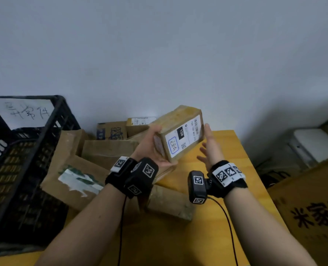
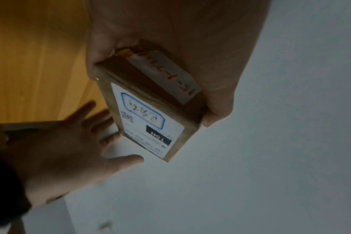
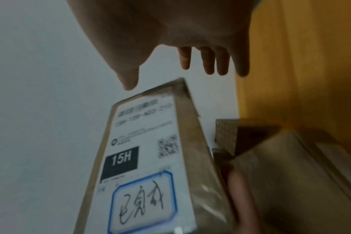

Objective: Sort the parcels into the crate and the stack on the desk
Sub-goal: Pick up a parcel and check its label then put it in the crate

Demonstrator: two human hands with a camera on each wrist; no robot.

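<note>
Left hand (image 1: 149,144) grips a tilted brown cardboard parcel (image 1: 178,131) above the counter (image 1: 226,143); its white label reads "15H" beside a blue-framed handwritten box. Right hand (image 1: 210,144), fingers spread, hovers alongside.

yellow desk (image 1: 226,146), crate (image 1: 44,135), cardboard parcels (image 1: 109,148)

A brown parcel (image 1: 178,131) with a white, blue-boxed label (image 1: 182,139) is seen above the yellow counter (image 1: 207,237); beside it, a black crate (image 1: 50,120).

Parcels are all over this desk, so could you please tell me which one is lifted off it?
The parcel with the 15H label, gripped by the left hand; the others lie on the desk.
</note>
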